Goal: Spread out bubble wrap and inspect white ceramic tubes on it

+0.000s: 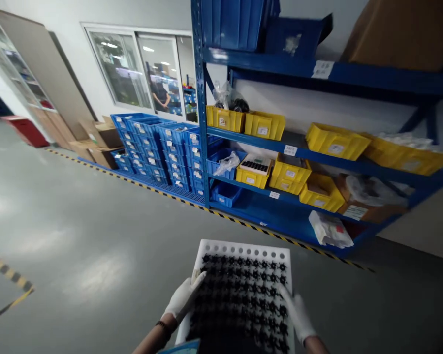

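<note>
A white tray [220,249] with rows of round holes is in front of me, low in the view. Small black spoked parts [264,276] fill most of its rows, while the far row of holes is bare. My left hand [184,297], in a white glove, grips the tray's left edge with the thumb on top. On the right edge lies my right hand [297,312], also gloved, its fingers along the rim. The near end of the tray is in dark shadow, and a blue-edged piece [182,347] overlaps it at the bottom.
A blue shelf rack [258,58] ahead carries yellow bins [265,126] and cardboard boxes. Stacked blue crates [147,147] stand left of it by the wall. Yellow-black tape [243,223] marks the grey floor [107,236]. A person [160,96] shows behind the window.
</note>
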`<action>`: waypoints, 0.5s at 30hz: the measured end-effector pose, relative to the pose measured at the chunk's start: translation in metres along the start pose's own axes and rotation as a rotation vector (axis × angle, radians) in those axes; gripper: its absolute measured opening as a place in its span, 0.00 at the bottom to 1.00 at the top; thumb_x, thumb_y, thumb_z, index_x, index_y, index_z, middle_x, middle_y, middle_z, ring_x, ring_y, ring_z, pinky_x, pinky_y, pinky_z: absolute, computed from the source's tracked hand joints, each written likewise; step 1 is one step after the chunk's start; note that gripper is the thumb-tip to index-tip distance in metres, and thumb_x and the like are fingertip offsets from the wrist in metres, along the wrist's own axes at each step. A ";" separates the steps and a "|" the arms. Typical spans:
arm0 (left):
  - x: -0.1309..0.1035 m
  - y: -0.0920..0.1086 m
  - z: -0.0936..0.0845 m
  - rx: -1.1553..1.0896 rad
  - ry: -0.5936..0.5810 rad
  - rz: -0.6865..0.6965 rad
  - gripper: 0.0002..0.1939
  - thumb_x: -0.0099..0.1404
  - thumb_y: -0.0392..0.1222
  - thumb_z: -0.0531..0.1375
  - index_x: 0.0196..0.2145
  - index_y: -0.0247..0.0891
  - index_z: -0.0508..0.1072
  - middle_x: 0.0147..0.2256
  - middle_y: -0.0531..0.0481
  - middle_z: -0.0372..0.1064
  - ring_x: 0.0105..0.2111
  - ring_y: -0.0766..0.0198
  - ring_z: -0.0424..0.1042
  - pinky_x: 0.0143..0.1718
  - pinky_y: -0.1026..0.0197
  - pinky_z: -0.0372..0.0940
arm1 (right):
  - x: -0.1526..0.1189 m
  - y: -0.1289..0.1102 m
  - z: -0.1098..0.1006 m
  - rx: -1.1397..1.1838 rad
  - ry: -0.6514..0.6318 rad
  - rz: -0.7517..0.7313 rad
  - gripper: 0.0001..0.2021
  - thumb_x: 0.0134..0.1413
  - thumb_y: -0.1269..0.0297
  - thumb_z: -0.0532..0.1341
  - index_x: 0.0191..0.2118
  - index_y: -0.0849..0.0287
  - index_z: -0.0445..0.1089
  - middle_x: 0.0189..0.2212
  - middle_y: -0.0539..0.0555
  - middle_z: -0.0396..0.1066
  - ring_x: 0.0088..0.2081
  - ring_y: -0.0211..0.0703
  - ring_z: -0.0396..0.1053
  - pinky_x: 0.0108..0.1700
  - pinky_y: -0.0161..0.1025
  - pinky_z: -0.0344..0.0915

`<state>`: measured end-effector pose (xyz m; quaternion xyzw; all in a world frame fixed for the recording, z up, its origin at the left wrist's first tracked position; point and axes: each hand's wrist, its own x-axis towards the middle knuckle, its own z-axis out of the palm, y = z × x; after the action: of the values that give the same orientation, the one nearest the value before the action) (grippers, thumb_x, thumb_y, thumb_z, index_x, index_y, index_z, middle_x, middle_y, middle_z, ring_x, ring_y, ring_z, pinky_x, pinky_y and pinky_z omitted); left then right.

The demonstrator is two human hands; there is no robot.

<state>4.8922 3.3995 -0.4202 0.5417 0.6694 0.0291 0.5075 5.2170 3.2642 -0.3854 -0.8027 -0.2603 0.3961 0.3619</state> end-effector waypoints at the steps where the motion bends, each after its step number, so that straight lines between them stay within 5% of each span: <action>1: 0.016 0.011 -0.005 -0.023 0.011 -0.024 0.28 0.71 0.59 0.44 0.43 0.33 0.71 0.42 0.41 0.74 0.46 0.53 0.72 0.47 0.60 0.62 | 0.033 -0.018 0.005 -0.019 -0.056 -0.008 0.38 0.37 0.33 0.63 0.40 0.69 0.79 0.41 0.65 0.77 0.51 0.62 0.72 0.57 0.46 0.65; 4: 0.074 0.034 -0.015 -0.106 0.049 -0.092 0.29 0.71 0.59 0.42 0.45 0.33 0.72 0.43 0.41 0.74 0.49 0.52 0.71 0.50 0.60 0.61 | 0.133 -0.066 0.032 -0.036 -0.184 -0.035 0.40 0.37 0.33 0.63 0.41 0.71 0.78 0.42 0.66 0.77 0.50 0.61 0.73 0.54 0.44 0.67; 8: 0.184 0.072 -0.023 -0.175 0.147 -0.172 0.31 0.69 0.63 0.43 0.43 0.33 0.72 0.41 0.40 0.73 0.48 0.49 0.72 0.51 0.57 0.61 | 0.274 -0.120 0.072 -0.107 -0.241 -0.083 0.41 0.37 0.33 0.64 0.42 0.72 0.77 0.39 0.67 0.77 0.47 0.63 0.74 0.51 0.47 0.68; 15: 0.380 0.215 -0.077 -0.220 0.148 -0.139 0.32 0.66 0.64 0.48 0.44 0.30 0.74 0.42 0.36 0.73 0.49 0.44 0.71 0.54 0.53 0.61 | 0.480 -0.228 0.093 -0.174 -0.244 -0.176 0.42 0.45 0.35 0.60 0.53 0.71 0.72 0.49 0.65 0.74 0.54 0.56 0.70 0.57 0.42 0.65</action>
<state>5.0253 3.8144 -0.5028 0.4318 0.7336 0.1068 0.5138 5.3747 3.7748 -0.4596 -0.7511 -0.4050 0.4334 0.2899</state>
